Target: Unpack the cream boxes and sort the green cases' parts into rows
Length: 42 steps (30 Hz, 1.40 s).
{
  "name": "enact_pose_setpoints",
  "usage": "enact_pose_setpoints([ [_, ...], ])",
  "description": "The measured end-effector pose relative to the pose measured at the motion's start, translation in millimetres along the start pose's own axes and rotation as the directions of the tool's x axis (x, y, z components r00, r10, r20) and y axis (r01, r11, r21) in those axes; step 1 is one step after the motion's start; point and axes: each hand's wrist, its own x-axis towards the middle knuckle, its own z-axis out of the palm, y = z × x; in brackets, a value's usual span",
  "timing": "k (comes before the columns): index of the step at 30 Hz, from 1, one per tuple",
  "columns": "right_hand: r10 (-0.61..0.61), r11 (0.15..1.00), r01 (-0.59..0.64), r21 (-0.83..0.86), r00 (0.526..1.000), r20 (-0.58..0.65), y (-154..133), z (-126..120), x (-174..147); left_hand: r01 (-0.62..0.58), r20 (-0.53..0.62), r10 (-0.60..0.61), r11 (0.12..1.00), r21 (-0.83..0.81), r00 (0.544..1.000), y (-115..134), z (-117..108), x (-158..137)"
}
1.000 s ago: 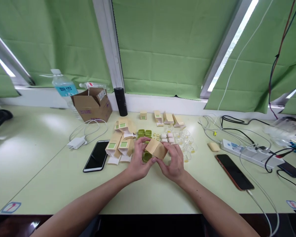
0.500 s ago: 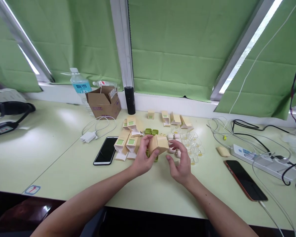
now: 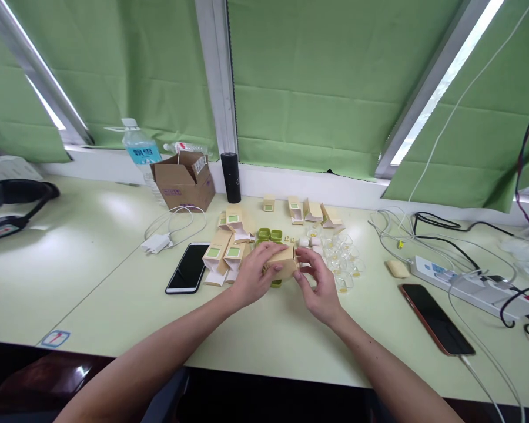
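Note:
A small tan cardboard box [image 3: 283, 265] is between my two hands above the middle of the table. My left hand [image 3: 252, 277] wraps round its left side, fingers on top and thumb along the near face. At the box's right end, my right hand [image 3: 321, 295] grips the edge with fingertips and thumb. Similar boxes with green-framed windows [image 3: 220, 252] stand to the left, some with white-lined flaps hanging open. Behind my hands are small green pots [image 3: 264, 234]. Clear plastic domes [image 3: 344, 281] and small pale pieces [image 3: 316, 242] lie to the right, partly hidden by my right hand.
More small boxes [image 3: 312, 210] stand along the back. At left are a phone [image 3: 187, 269], a white charger [image 3: 157, 242], a brown carton [image 3: 187, 188] and a black cylinder [image 3: 231, 178]. A power strip [image 3: 462, 288], cables and another phone [image 3: 436, 320] occupy the right side.
My right hand has moved left onto the end of the box, where its fingers were apart from it before. The box has turned and sits slightly lower in my left hand.

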Motion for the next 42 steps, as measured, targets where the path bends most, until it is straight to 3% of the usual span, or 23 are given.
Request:
enact_pose_setpoints([
  [7, 0.051, 0.998, -0.05, 0.025, 0.998, -0.024, 0, 1, 0, -0.076, 0.05, 0.061, 0.92, 0.384, 0.997, 5, 6, -7],
  [15, 0.062, 0.998, -0.063, 0.015, 0.996, 0.06, 0, -3, 3, -0.14, 0.071, 0.12, 0.874, 0.465, 0.99, 3, 7, -8],
  [26, 0.07, 0.989, -0.047, -0.137, 0.983, 0.168, -2, -6, 0, -0.377, 0.183, 0.347, 0.651, 0.659, 0.92, 7, -3, 0],
  [31, 0.092, 0.986, -0.072, -0.15, 0.987, 0.131, -4, -3, 0, -0.371, 0.167, 0.37, 0.595, 0.713, 0.914, 12, -2, -1],
  [34, 0.105, 0.991, -0.095, -0.099, 0.989, 0.101, -4, -1, -1, -0.317, 0.114, 0.342, 0.626, 0.713, 0.933, 14, 2, -3],
  [39, 0.15, 0.986, -0.151, -0.077, 0.989, -0.013, 1, -2, -1, -0.239, 0.036, 0.261, 0.81, 0.535, 0.965, 7, 5, -4],
  [42, 0.091, 0.996, -0.09, 0.015, 0.995, -0.052, 1, -1, 0, -0.221, -0.013, 0.248, 0.885, 0.411, 0.969, 4, 6, -4],
])
